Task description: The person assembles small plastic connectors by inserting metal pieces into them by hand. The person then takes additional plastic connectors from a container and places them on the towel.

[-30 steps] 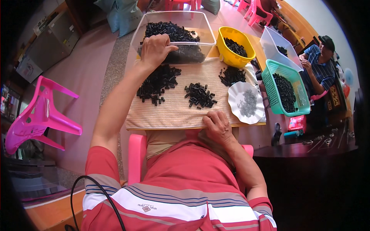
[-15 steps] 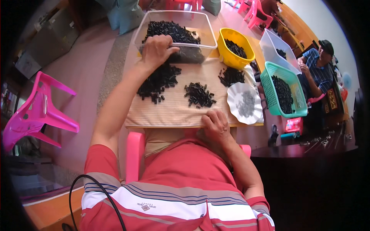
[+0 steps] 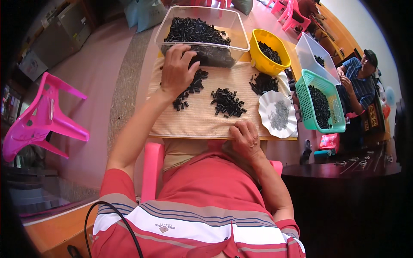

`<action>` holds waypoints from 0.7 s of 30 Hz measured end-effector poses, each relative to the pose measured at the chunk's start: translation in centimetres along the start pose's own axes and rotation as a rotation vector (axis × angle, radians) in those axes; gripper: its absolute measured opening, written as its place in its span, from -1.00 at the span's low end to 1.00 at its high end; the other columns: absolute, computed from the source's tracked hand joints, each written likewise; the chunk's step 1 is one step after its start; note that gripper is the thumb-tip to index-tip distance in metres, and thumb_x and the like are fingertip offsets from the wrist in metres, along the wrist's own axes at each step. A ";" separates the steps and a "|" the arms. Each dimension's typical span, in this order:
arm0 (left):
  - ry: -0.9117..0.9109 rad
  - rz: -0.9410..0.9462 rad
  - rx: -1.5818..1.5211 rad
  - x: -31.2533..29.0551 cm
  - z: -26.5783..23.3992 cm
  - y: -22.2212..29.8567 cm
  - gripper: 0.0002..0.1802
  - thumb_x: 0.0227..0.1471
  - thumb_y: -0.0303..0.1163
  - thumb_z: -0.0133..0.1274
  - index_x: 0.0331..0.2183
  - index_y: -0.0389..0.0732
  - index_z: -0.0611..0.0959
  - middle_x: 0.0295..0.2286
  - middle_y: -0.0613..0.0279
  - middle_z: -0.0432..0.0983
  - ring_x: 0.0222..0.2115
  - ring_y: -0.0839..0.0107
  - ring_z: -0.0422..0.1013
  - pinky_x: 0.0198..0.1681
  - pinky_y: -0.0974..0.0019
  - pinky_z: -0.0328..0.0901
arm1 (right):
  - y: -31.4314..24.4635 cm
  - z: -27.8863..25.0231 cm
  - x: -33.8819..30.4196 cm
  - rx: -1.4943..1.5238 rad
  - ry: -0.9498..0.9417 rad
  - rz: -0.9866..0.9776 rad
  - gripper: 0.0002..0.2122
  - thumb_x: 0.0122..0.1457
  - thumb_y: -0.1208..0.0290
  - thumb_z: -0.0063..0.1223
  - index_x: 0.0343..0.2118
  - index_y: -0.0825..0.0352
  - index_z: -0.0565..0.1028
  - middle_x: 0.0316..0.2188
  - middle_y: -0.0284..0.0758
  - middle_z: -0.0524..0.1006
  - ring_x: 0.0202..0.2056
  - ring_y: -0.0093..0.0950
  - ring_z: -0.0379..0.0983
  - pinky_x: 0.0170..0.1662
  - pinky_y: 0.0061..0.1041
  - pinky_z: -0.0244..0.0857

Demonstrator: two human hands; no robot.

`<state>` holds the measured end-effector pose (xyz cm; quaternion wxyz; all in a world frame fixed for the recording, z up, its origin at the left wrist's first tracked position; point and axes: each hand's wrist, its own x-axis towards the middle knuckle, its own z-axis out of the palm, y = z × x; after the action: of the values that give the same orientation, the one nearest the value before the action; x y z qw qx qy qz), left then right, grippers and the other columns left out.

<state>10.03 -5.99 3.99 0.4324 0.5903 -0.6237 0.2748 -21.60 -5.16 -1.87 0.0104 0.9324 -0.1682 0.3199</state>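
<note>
My left hand (image 3: 178, 72) is over the left pile of small black cylindrical pieces (image 3: 195, 84), its fingers apart and nothing visible in them. Its fingertips overlap the near wall of a clear plastic bin (image 3: 241, 42), which holds many of the same black pieces; whether they touch it I cannot tell. At the front edge of the towel-covered table (image 3: 185, 124) rests my right hand (image 3: 246, 137), fingers loosely curled, nothing seen in it. Just beyond it lies a smaller pile of black pieces (image 3: 229, 103). A white scalloped dish (image 3: 265, 112) with tiny clear bits stands to its right.
A yellow tub (image 3: 267, 66) of black pieces stands at the back right, with another pile (image 3: 263, 84) before it. A green basket (image 3: 309, 114) and a clear box (image 3: 320, 69) are farther right, near a seated person (image 3: 359, 81). A pink stool (image 3: 49, 116) stands left.
My left hand has come off the near rim of the clear bin, moved down toward me and spread its fingers. My right hand stays at the table edge. The whole view has shifted slightly.
</note>
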 end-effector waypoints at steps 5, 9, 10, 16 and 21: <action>-0.034 -0.123 -0.065 -5.0 -1.0 0.6 -0.71 -0.15 -0.51 0.31 -0.29 -0.20 0.61 -0.15 0.10 0.50 0.01 0.03 0.36 0.09 0.06 0.27 | -0.3 -0.1 0.0 -0.002 -0.012 0.002 -0.77 -0.15 0.58 0.12 -0.34 0.29 0.49 -0.33 -0.27 0.45 -0.28 -0.22 0.42 -0.23 -0.27 0.36; -0.038 -0.233 -0.125 -7.0 -1.7 0.5 -0.77 -0.13 -0.49 0.30 -0.33 -0.22 0.63 -0.19 0.12 0.52 -0.02 0.07 0.38 0.07 0.09 0.29 | -0.5 -0.4 0.2 -0.017 -0.057 0.004 -0.76 -0.14 0.57 0.12 -0.33 0.29 0.49 -0.32 -0.28 0.46 -0.28 -0.23 0.42 -0.23 -0.28 0.36; -0.035 -0.248 -0.138 -7.2 -2.1 0.6 -0.78 -0.13 -0.49 0.30 -0.34 -0.22 0.63 -0.23 0.12 0.54 -0.04 0.07 0.40 0.06 0.10 0.31 | -0.5 -0.6 0.4 -0.014 -0.066 -0.001 -0.76 -0.14 0.57 0.12 -0.33 0.29 0.49 -0.32 -0.28 0.46 -0.28 -0.23 0.42 -0.23 -0.28 0.36; -0.039 -0.279 -0.220 -7.6 -3.4 1.2 -0.79 -0.14 -0.50 0.30 -0.36 -0.22 0.63 -0.31 0.12 0.56 -0.17 0.09 0.45 -0.07 0.11 0.35 | -0.7 -2.5 2.4 0.082 -0.230 -0.056 -0.79 -0.06 0.45 0.30 -0.36 0.32 0.51 -0.33 -0.27 0.48 -0.30 -0.24 0.45 -0.26 -0.29 0.37; -0.065 -0.340 -0.270 -7.3 -4.2 1.8 -0.79 -0.11 -0.53 0.30 -0.34 -0.24 0.63 -0.30 0.11 0.59 -0.24 0.13 0.50 -0.15 0.21 0.38 | -0.6 -1.7 6.3 0.149 -0.125 0.006 -0.80 -0.02 0.44 0.35 -0.35 0.30 0.54 -0.33 -0.26 0.55 -0.30 -0.23 0.50 -0.26 -0.31 0.39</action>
<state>8.66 1.50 -0.01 0.5274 0.6322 -0.5600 0.0927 -17.75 -6.36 3.33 -0.0706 0.9481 -0.1472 0.2727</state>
